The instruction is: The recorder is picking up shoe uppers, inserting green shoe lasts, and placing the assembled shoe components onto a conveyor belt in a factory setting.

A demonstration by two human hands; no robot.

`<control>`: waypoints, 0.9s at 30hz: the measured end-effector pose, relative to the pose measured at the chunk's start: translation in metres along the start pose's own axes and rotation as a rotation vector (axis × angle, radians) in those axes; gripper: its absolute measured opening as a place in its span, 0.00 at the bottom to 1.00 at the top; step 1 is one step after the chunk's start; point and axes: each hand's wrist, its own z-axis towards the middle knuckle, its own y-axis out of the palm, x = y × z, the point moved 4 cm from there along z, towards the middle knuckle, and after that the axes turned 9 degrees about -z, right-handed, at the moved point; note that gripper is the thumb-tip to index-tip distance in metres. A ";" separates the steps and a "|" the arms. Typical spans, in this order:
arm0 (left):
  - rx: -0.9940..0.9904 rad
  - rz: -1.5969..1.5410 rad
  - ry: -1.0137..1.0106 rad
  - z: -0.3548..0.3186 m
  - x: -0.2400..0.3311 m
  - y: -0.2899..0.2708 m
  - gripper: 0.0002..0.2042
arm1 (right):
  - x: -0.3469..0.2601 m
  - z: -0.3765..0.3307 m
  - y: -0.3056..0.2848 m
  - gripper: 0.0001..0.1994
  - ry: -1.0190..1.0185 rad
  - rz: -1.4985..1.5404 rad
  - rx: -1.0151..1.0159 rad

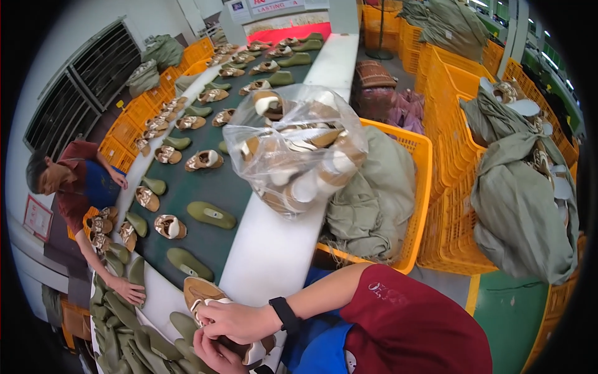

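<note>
A tan and brown shoe (200, 290) with white parts lies at the belt's near end, its toe pointing away. My right hand (240, 321), with a black band on its wrist, is closed over the shoe's upper, fingers bent and pinching near its opening. Just below, my left hand (217, 356) has its fingers curled against the same shoe, close to the right fingertips. What the fingertips pinch is partly hidden. Beside my hands lies a pile of green shoe lasts (134, 340). A single last (189, 263) rests on the belt beyond the shoe.
A green conveyor belt (205, 181) with white edges carries shoes and lasts in rows. A clear bag of shoes (298, 149) sits on its right edge. Orange crates (451, 206) and grey-green cloths (374, 199) stand right. Opposite, a co-worker's hand (129, 290) touches the lasts.
</note>
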 end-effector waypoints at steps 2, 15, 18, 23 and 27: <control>-0.044 -0.017 -0.059 0.000 -0.001 0.002 0.11 | 0.000 -0.003 0.000 0.03 0.010 0.020 -0.019; 0.049 -0.275 -0.165 -0.007 0.002 0.003 0.04 | 0.040 -0.007 -0.014 0.14 0.366 0.189 0.019; 0.122 -0.313 -0.271 -0.006 0.003 0.011 0.10 | 0.041 -0.007 -0.026 0.15 0.383 0.104 -0.030; 0.234 -0.358 -0.439 -0.020 -0.014 0.005 0.26 | 0.024 0.000 -0.017 0.15 0.273 -0.026 -0.053; 0.100 -0.534 -0.586 -0.031 -0.021 0.012 0.37 | 0.020 0.001 -0.013 0.16 0.292 -0.021 -0.042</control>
